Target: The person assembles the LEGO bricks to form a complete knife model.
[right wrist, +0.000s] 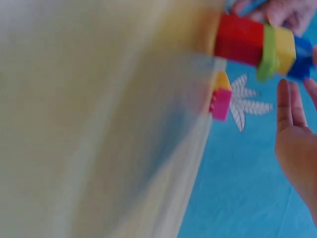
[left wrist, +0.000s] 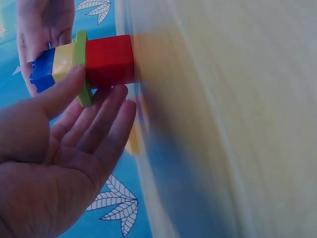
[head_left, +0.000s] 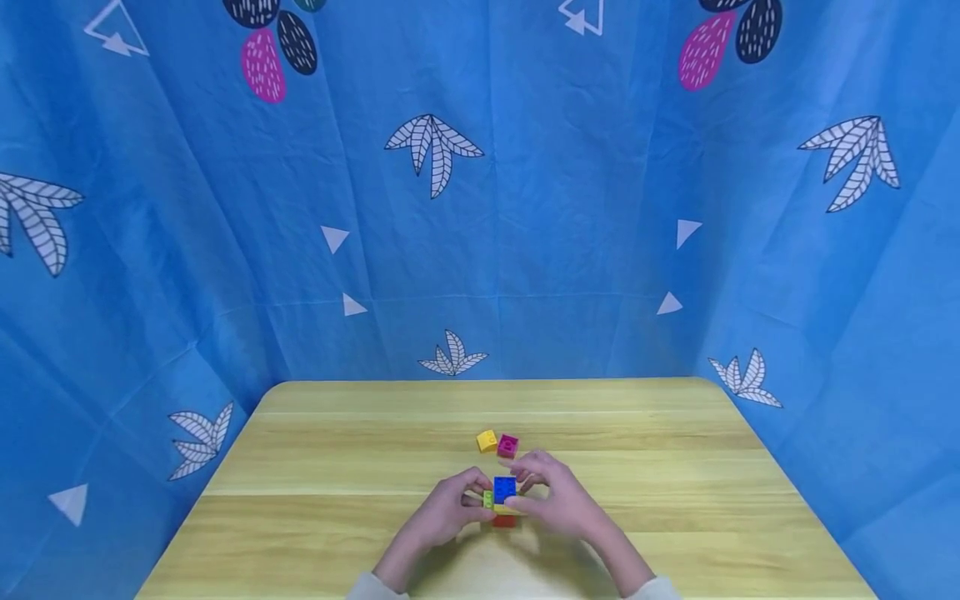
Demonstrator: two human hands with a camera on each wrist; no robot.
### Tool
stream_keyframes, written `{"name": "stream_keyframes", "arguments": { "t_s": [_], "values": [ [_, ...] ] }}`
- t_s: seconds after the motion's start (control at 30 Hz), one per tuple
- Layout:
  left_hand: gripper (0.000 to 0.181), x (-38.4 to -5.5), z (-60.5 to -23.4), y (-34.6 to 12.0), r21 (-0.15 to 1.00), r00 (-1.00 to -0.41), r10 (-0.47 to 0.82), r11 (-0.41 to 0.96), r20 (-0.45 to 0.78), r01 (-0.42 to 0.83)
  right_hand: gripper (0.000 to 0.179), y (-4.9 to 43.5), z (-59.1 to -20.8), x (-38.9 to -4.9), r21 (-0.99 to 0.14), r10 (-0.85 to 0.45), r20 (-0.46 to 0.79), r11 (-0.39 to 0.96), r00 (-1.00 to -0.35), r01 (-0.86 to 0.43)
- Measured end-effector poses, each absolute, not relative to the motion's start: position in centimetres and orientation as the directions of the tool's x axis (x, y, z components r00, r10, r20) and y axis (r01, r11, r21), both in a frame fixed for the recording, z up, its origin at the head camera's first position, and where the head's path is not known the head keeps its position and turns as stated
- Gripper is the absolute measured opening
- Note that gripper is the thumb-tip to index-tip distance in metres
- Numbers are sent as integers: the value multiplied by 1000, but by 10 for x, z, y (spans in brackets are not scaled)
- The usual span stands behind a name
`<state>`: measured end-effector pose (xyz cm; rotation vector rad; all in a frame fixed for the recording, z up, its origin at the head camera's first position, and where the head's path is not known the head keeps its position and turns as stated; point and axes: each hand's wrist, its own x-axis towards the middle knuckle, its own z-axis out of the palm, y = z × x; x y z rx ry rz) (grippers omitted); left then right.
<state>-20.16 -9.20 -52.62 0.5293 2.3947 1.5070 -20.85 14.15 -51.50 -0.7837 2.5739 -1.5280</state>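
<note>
A stack of toy building bricks stands on the table, between both hands. At its bottom is a red brick (left wrist: 110, 60), then a wider, thin green plate brick (left wrist: 80, 44), a yellow brick (left wrist: 63, 60) and a blue brick (head_left: 505, 486) on top. My left hand (head_left: 446, 507) holds the stack from the left, its thumb on the green plate brick and its lower fingers fairly straight beside the red one. From the right, my right hand (head_left: 561, 498) grips the blue brick with the thumb in front; its far fingers are partly hidden.
Just beyond the stack lie a loose yellow brick (head_left: 487, 441) and a magenta brick (head_left: 507, 446), close together. The wooden table (head_left: 337, 450) has a blue patterned curtain (head_left: 562, 250) around its back and sides.
</note>
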Motion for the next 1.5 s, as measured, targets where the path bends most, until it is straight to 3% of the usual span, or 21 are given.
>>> {"name": "stream_keyframes", "arguments": {
  "t_s": [0.13,0.37,0.8,1.23,1.5],
  "values": [
    [26,-201,-524,-93,891,-899,437,415,-18,184,46,151,-509,-225,-867,-346,231,351,-909,-354],
    [26,-201,-524,-94,894,-898,439,408,-16,183,42,141,-514,-265,-875,-165,159,433,-973,-216],
    [26,-199,-528,-92,909,-903,427,393,-46,139,45,118,-536,-294,-819,-237,-1,557,-971,-135],
    [28,-200,-527,-91,901,-901,432,403,-33,160,32,122,-534,-295,-802,-226,-18,586,-974,-121],
    [27,-200,-526,-94,896,-905,425,413,-33,162,33,123,-532,-293,-808,-245,8,570,-970,-151]
  ]
}}
